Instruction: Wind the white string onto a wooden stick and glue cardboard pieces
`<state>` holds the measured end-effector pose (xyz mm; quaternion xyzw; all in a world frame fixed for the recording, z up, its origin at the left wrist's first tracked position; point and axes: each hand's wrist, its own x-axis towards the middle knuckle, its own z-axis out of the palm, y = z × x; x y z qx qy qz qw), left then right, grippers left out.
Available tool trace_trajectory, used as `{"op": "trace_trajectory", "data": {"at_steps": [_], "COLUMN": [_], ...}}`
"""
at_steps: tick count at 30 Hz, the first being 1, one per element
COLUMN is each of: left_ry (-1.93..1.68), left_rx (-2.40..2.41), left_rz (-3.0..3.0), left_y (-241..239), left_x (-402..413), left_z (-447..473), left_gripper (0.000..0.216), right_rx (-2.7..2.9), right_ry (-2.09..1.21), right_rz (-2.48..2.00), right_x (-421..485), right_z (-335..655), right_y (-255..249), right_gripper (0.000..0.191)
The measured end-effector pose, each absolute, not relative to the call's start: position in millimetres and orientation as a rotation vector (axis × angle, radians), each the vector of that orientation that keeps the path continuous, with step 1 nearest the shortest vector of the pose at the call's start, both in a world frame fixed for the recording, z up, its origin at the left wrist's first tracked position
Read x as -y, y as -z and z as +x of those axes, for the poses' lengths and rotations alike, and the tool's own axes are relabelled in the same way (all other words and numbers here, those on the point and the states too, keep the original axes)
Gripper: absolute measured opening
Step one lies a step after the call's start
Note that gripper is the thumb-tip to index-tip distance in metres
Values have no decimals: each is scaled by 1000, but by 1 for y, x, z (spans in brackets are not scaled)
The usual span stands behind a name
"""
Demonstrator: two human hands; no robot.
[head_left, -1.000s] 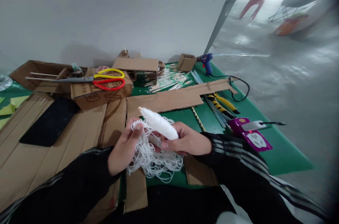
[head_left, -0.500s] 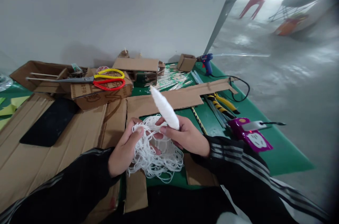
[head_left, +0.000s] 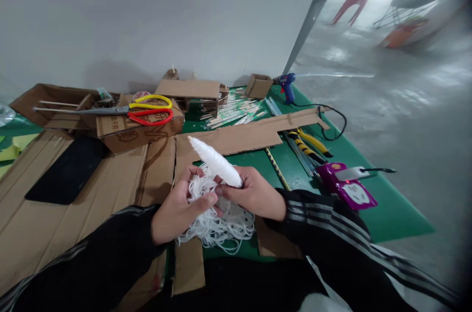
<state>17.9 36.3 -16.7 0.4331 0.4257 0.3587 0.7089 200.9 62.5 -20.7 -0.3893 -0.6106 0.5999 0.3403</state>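
Since half a second ago the white, spindle-shaped spool of wound string (head_left: 215,161) has tipped back down from nearly upright to a low slant, its pointed end aimed up and to the left, and the left thumb has closed onto the strands. The right hand (head_left: 254,195) is wrapped around the spool's lower end, fingers curled tight on it. The left hand (head_left: 179,210) pinches into the loose tangle of white string (head_left: 217,221), which hangs between both hands just above the brown corrugated cardboard sheet (head_left: 73,204) and the green table cover (head_left: 391,213). To wind well, I judge the left fingers should feed a single strand under light tension and let the rest of the tangle lie slack, while the right hand turns the spool steadily so that turns lie side by side; pulling hard on a knotted loop would likely tighten it. Further off lie a purple power strip (head_left: 348,189), yellow-and-black striped pliers (head_left: 308,142), yellow-and-red handled scissors (head_left: 147,109) on a cardboard box, and a blue glue gun (head_left: 286,85) near the wall.
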Motion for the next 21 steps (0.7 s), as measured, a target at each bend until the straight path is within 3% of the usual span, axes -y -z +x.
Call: {"op": "trace_trajectory", "data": {"at_steps": [3,6,12,21], "left_ry": [-860,-840,-841,-951], "left_rx": [-1017,-1041,-1057,-984], "left_rz": [1152,1221,1115,807], "left_y": [15,17,15,20], "left_x": [-38,-39,-39,-42], "left_z": [17,17,18,14], "left_gripper": [49,37,23,23], "right_rx": [1578,1574,1577,1551], "right_ry": [-1584,-1618,-1657,-1667], "right_rz": [-1046,-1029,-1020,-1072], "right_x": [-62,-62,-61,-62], "right_z": [201,201,203,205], "right_y": [19,17,17,18], "right_gripper": [22,26,29,28]}}
